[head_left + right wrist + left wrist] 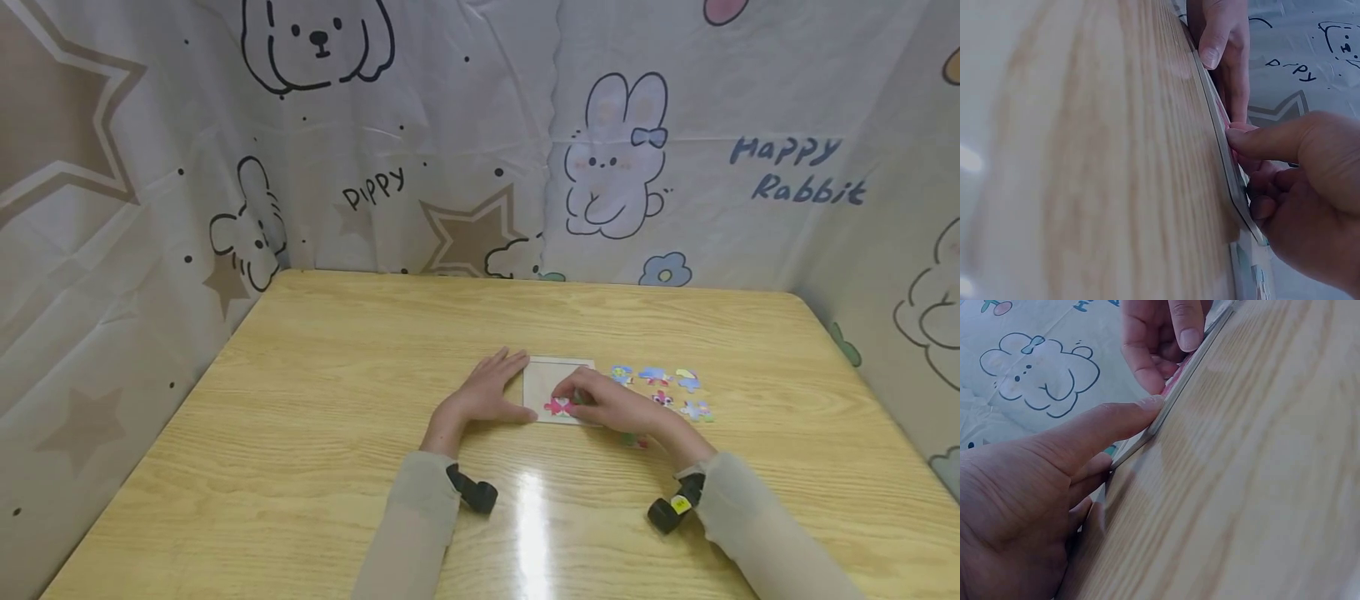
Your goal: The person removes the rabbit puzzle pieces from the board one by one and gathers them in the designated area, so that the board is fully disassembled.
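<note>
A shallow, pale puzzle tray (536, 379) lies on the table. My left hand (491, 390) rests at its left edge with fingers spread, the thumb (1141, 407) touching the rim near the front corner. Over the tray's front part, my right hand (611, 400) pinches a pink jigsaw piece (558, 406) between thumb and curled fingers, low against the tray floor. In the right wrist view, the thumb (1266, 140) covers much of that piece, and only a sliver of pink shows.
Several loose jigsaw pieces lie right of the tray, among them a blue and red one (655, 376), a yellow-topped one (687, 380) and a pale blue one (697, 410). Another piece (636, 440) lies partly under my right wrist. A printed curtain (465, 125) hangs behind the wooden table (360, 350).
</note>
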### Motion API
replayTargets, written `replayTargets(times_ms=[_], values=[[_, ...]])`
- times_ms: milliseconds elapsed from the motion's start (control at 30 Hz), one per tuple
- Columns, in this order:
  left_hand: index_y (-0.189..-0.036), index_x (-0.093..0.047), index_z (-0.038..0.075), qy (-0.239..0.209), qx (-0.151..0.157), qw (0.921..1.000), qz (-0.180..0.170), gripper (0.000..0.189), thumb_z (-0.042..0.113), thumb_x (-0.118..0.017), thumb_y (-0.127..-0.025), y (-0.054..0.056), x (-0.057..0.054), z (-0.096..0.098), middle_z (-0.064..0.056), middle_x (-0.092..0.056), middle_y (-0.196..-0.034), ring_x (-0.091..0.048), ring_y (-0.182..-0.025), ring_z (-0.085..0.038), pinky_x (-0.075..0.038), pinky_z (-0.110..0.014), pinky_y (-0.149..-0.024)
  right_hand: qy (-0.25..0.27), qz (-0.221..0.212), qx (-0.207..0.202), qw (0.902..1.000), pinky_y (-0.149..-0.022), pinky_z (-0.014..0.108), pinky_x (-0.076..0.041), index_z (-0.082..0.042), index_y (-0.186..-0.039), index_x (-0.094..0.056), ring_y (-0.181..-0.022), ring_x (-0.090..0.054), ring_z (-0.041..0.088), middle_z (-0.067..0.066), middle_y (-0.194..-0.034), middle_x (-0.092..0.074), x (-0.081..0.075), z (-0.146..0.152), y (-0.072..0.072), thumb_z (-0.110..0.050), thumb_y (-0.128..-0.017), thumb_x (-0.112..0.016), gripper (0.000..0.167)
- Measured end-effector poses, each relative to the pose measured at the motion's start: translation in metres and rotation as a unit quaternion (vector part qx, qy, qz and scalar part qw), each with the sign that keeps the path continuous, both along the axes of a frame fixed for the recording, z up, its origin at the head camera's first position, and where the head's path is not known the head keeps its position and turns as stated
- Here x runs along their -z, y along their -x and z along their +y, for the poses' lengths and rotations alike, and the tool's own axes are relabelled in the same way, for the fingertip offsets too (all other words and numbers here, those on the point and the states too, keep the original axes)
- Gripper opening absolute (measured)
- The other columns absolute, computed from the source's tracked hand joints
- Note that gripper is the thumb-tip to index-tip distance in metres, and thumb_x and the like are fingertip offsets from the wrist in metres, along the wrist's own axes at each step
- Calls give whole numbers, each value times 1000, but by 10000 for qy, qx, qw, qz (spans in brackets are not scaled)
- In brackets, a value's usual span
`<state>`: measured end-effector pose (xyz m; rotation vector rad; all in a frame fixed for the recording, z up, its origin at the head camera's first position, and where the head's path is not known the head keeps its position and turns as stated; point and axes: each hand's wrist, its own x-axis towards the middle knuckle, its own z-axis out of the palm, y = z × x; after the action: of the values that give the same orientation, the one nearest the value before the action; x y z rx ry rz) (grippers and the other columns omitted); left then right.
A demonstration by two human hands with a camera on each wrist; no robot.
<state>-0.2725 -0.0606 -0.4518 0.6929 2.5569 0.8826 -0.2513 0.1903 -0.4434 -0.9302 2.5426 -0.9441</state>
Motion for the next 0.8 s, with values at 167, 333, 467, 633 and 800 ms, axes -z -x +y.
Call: replayTargets(times_ms=[167,333,467,633,800], values=[[-157,-24,18,28,1,10000,33,95,44,-75,-82,0,0,1,2,-18,-166,-2,-156,-23,-2,-45,-129,68,-254,-90,9996,-75,20,-46,-6,-122,-55,-86,-46,12,11,-112,-54,0,0,2,-4,-97,-56,25],[-157,-22,19,60,14,10000,46,95,45,-75,-82,0,1,2,2,-17,-166,-1,-156,-22,-1,-44,-129,285,-324,-65,9990,-73,20,-44,-5,-121,-52,-85,-44,13,10,-104,-51,3,1,2,-1,-97,-55,25],[-157,-22,19,90,24,9999,38,95,45,-75,-82,1,1,2,3,-17,-166,-1,-156,-21,-1,-43,-129,424,-90,3,9991,-75,20,-46,-6,-118,-54,-89,-47,13,9,-106,-53,3,0,-1,-1,-97,-55,22],[-157,-23,19,89,5,10000,25,94,44,-75,-82,0,0,2,3,-17,-166,-1,-156,-21,-1,-42,-129,560,363,57,9978,-83,22,-52,-6,-113,-57,-97,-56,17,8,-108,-58,1,-3,-5,3,-95,-55,20],[-157,-22,19,81,-29,10000,-14,95,45,-75,-82,0,1,1,3,-16,-166,0,-156,-21,-1,-43,-129,562,464,206,9971,-83,23,-53,-8,-112,-59,-97,-57,15,7,-106,-59,-1,-3,-8,4,-95,-55,21]])
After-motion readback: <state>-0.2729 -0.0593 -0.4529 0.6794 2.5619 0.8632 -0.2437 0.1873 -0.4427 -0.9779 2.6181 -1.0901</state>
